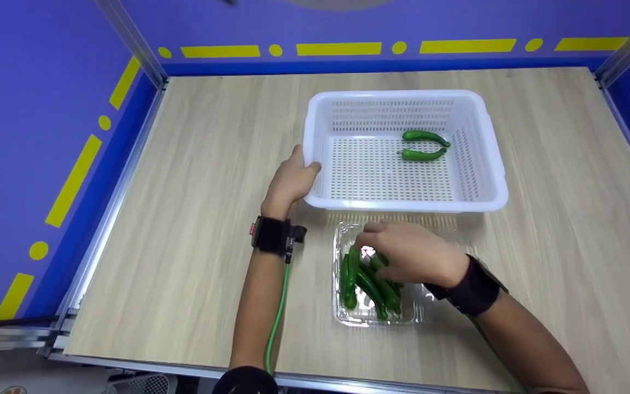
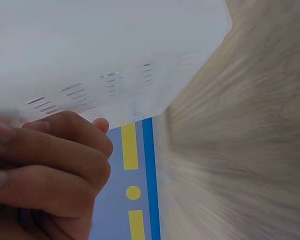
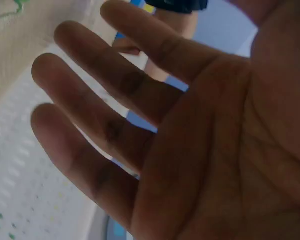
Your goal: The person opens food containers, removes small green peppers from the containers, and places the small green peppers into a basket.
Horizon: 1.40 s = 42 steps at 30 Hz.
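My left hand (image 1: 292, 178) grips the left rim of a white plastic basket (image 1: 402, 206), thumb over the edge. In the left wrist view, the curled fingers (image 2: 65, 165) are against the basket's slotted outer wall (image 2: 140, 35). Over a clear plastic container (image 1: 339, 317) is my right hand (image 1: 416, 251), its fingertips down near several green peppers (image 1: 368, 284) and partly covering them. In the right wrist view its fingers (image 3: 90, 95) are spread and fairly straight, nothing between them. Inside the basket, two green peppers (image 1: 423, 156) lie toward the right.
The container stands just in front of the basket on a wooden table (image 1: 194, 219). Blue panels (image 1: 30, 137) with yellow marks rise at the left, back and right. A green cable (image 1: 279, 312) runs along the left forearm.
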Available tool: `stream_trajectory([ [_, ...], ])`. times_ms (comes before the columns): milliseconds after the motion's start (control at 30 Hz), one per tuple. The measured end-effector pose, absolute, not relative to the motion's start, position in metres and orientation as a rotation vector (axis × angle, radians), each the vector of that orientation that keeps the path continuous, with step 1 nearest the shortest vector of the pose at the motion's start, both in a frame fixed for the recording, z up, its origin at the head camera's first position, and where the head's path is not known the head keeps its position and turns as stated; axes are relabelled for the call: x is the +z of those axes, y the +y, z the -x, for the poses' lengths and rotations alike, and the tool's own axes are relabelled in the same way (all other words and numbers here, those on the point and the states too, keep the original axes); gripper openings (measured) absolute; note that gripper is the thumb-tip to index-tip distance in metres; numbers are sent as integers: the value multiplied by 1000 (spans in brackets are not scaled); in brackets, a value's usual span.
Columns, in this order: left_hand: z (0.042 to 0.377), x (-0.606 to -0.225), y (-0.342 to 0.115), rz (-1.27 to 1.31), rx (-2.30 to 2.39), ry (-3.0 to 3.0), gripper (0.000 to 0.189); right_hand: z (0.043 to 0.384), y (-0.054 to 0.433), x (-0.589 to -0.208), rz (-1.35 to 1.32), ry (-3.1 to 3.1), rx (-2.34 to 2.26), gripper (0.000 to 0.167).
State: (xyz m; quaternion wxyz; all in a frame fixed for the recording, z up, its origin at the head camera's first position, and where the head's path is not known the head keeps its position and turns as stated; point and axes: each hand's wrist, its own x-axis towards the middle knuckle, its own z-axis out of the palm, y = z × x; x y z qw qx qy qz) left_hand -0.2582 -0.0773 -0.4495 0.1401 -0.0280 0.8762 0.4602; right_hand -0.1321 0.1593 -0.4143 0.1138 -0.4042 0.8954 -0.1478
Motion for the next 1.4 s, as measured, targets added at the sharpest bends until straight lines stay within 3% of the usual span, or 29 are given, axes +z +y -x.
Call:
stream_trajectory([
  [300,258,-447,-76,77,1302,2579,46,131,147,-429,1340,2552,-347,55],
  [867,259,-449,-77,91,1308,2556,46,125,138,-438,1282,2697,-292,35],
  [1400,258,-449,-75,90,1299,2580,45,123,137,-439,1237,2779,-146,30],
])
